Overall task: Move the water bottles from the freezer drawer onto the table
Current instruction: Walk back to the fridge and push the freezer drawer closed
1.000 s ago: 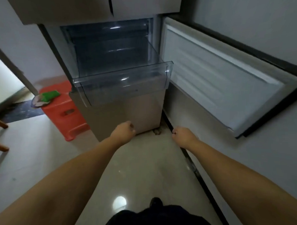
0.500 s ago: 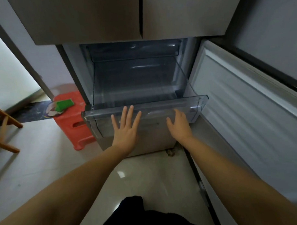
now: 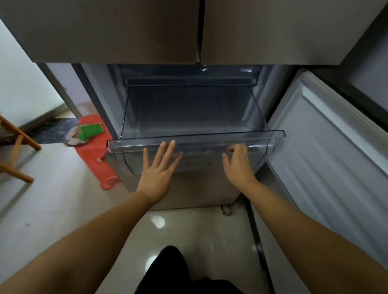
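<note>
A clear plastic freezer drawer (image 3: 274, 136) sticks out of the open lower compartment of the fridge. No bottle shows inside it. My left hand (image 3: 159, 172) lies flat against the drawer's front panel with straight, spread fingers. My right hand (image 3: 238, 166) rests on the front panel further right, its fingertips bent at the top lip of the drawer. No water bottle and no table appear in view.
The freezer door (image 3: 333, 156) stands open on the right. A red plastic stool (image 3: 93, 156) with a green object (image 3: 90, 131) on it sits left of the fridge. A wooden chair (image 3: 10, 149) stands at the far left. Glossy tile floor lies below me.
Both hands rose from loose fists near the floor to the drawer's front. The view has moved closer to the fridge, and my right fingertips now bend at the drawer's lip.
</note>
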The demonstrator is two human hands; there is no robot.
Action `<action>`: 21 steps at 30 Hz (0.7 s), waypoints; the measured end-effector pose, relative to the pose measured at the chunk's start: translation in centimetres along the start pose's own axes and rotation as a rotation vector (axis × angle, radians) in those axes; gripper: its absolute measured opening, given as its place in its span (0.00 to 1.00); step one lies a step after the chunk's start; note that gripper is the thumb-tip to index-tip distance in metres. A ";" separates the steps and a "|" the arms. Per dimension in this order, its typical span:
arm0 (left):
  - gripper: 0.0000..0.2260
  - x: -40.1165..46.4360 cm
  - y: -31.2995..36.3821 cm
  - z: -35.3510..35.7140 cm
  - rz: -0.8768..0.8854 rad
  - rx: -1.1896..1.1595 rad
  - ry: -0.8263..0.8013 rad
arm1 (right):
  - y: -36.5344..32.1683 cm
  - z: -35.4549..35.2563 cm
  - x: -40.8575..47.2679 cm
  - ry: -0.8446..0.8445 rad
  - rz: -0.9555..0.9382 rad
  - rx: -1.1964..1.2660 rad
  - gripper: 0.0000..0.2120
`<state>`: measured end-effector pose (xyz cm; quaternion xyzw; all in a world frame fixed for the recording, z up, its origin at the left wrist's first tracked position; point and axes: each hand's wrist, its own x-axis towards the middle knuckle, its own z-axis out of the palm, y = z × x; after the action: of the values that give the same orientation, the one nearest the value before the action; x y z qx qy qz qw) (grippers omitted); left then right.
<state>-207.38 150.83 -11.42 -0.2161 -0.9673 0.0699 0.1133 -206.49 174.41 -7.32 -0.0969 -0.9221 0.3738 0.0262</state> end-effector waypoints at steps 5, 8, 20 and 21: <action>0.42 3.6 -3.3 1.4 0.020 0.057 -0.112 | -0.5 0.6 5.4 -0.028 -0.074 -0.094 0.19; 0.42 5.8 -4.9 2.6 -0.047 0.036 -0.263 | -1.0 0.8 9.0 -0.030 -0.085 -0.150 0.22; 0.38 14.9 -8.8 6.0 -0.081 -0.131 -0.322 | -0.1 4.2 17.7 0.060 -0.252 -0.380 0.37; 0.38 14.9 -8.8 6.2 -0.081 -0.135 -0.317 | 0.3 4.4 17.7 0.073 -0.283 -0.411 0.38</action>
<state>-225.55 148.88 -12.96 -0.1704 -0.9834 0.0332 -0.0527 -224.31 175.13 -11.16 0.0164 -0.9815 0.1673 0.0912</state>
